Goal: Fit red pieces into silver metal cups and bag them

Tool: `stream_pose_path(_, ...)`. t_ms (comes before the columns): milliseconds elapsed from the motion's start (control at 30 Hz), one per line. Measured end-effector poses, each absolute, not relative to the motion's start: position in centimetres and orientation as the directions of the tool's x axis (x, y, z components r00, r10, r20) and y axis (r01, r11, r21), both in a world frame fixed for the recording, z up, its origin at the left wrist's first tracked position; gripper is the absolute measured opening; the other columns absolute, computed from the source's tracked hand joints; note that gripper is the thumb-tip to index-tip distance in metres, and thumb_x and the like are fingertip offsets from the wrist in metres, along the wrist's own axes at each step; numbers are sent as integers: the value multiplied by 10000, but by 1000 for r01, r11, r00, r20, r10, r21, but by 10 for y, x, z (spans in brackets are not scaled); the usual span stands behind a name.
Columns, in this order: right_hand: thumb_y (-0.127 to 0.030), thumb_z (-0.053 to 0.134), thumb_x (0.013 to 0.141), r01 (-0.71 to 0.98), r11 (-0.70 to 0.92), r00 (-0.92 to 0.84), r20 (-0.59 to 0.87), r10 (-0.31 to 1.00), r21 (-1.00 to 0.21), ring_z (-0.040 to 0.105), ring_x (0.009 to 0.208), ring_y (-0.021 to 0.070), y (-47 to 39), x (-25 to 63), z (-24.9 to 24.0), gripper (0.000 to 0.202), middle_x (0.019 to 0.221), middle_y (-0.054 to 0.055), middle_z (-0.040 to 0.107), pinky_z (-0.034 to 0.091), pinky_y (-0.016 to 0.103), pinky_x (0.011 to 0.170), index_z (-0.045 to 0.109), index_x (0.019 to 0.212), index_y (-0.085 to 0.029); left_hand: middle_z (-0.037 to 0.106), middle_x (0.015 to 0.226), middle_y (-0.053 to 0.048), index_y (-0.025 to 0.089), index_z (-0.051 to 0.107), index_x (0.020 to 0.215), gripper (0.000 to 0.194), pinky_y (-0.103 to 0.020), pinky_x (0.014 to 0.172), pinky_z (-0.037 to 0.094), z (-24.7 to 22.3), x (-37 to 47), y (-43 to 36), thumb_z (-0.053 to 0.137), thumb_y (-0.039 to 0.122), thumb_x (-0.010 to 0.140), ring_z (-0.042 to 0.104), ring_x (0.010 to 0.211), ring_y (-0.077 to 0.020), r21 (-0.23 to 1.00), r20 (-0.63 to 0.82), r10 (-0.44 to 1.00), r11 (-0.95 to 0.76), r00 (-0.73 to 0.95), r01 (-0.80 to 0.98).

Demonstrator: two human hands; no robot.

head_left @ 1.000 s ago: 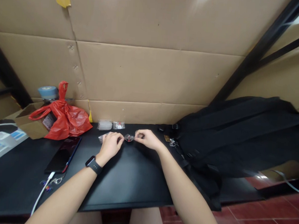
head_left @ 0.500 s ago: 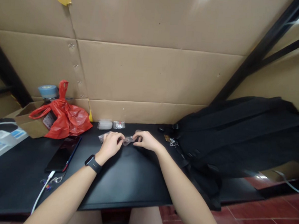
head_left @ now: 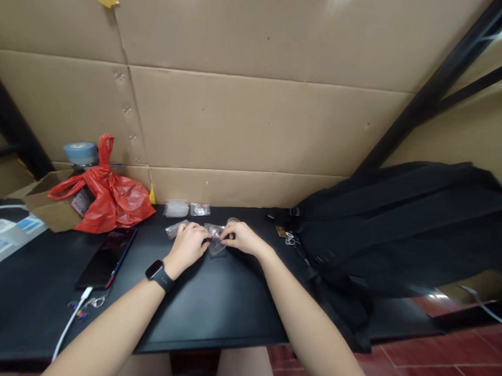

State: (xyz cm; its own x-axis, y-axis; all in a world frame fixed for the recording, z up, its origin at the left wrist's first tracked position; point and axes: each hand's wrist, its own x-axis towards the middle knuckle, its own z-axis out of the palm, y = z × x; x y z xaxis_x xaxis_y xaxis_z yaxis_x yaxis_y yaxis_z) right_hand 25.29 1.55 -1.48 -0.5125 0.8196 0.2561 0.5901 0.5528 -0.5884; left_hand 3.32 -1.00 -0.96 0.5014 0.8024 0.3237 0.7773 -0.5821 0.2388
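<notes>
Between my hands is a small clear plastic bag [head_left: 217, 247] with something tiny and reddish near its upper part. My left hand [head_left: 190, 244] pinches its left side, and a dark smartwatch sits on that wrist. On the bag's right side, the fingers of my right hand [head_left: 244, 236] are closed. Just past my left fingers lies another clear packet [head_left: 173, 229], partly covered by the hand. Farther back are a bundle of translucent white pieces [head_left: 176, 209] and a small packet with a red spot [head_left: 200, 209]. A clear round edge [head_left: 233, 219] shows behind my right fingers.
On the left are a phone [head_left: 107, 258] on a white cable, a red plastic bag [head_left: 107, 197], a cardboard box [head_left: 50, 214] and a power strip [head_left: 6, 240]. A black backpack [head_left: 408, 230] fills the right, with keys [head_left: 290, 239] beside it. Cardboard walls the back.
The small plastic bag has turned and opened out flatter between my hands, showing its reddish content. My left hand has shifted slightly right and lower; my right hand has barely moved.
</notes>
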Motion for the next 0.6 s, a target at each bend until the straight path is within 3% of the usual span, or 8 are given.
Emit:
stream_pose_path(167,-130,722,788,597,510,-472,244,847,-619,591,645,119,17,258,-15,51,768,13,665,444,230,658,749,791,-174,747,1016,-25,255,753,904,142,-408,876,324,-10,34,-9,613,230,898,583,1018,-241,300,330,825,-552,459,778)
stream_pose_path(333,-198,694,835,545,545,-508,266,819,-637,616,767,148,21,267,-16,64,883,40,663,465,254,740,731,790,-175,730,1055,-30,253,760,852,185,-417,897,349,-13,32,-6,588,297,906,558,1055,-253,392,309,880,-463,360,795)
stream_pose_path(600,-178,598,887,611,478,-452,217,865,-631,605,800,146,25,265,-22,203,885,45,639,445,262,782,713,722,-157,695,1081,-55,235,771,757,252,-443,897,358,-14,35,-9,632,402,883,487,1089,-275,384,360,888,-421,286,822)
